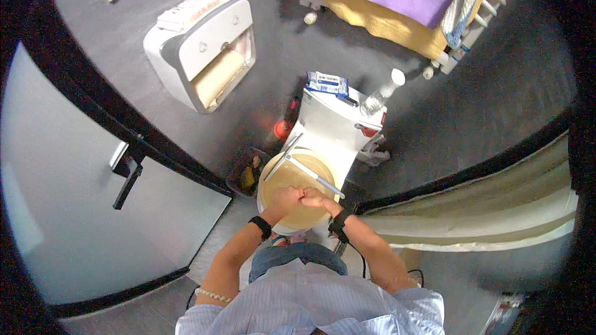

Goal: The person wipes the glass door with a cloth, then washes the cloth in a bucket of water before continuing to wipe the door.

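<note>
Over a round beige basin point(273, 170), my left hand point(285, 199) and my right hand point(315, 198) meet, pressed together. Both are closed. Whatever they grip, if anything, is hidden between the fingers. Just beyond my hands a squeegee point(310, 173) with a grey and white handle lies across the basin's rim. Its long thin bar points to the far left, while the handle end reaches over the right rim near my right wrist. The basin rests on a white toilet point(323, 127). A black band circles each of my wrists.
On the tank stand a clear spray bottle point(375, 100) and a wipes pack point(327, 82). Left of the basin is a dark bin point(239, 177). A white wall dispenser point(217, 49), a frosted door point(81, 192), a towel rack point(490, 0) and a pale curtain point(478, 211) surround me.
</note>
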{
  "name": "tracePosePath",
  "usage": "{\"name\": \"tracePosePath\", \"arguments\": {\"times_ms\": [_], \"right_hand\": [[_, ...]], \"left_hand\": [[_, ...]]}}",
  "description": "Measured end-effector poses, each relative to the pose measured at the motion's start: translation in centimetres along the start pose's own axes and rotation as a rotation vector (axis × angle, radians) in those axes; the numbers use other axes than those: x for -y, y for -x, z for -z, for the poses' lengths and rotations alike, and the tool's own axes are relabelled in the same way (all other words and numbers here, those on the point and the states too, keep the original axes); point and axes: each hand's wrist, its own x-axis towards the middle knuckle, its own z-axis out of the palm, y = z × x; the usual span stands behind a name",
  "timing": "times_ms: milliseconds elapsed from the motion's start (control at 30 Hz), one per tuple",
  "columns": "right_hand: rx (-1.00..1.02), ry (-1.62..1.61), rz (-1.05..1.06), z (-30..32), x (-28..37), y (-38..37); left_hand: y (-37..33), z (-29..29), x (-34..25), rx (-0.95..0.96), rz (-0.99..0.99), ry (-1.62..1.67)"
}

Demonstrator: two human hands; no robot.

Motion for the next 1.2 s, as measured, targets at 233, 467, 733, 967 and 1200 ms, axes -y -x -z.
{"name": "tracePosePath", "arguments": {"times_ms": [233,467,733,967,1200], "right_hand": [[-0.303,0.201,0.122,-0.5,2.6,-0.4],[-0.306,0.672,0.224,1.7,7.4,0.7],[-0.046,0.928,0.186,4.7,10.3,-0.5],[-0.022,0.717,-0.032,4.5,8.7,-1.7],[0.010,0.138,-0.237,3.9,7.1,-1.8]], "left_hand": [[-1.6,-5.5,5.3,0.044,0.067,0.264],[-2.2,2.8,2.6,0.683,0.465,1.055],[-1.6,-1.5,2.5,-0.215,-0.040,0.303],[0.8,6.4,-1.0,-0.193,0.124,0.089],[1.1,7.7,-1.3,-0.362,-0.053,-0.103]]}}
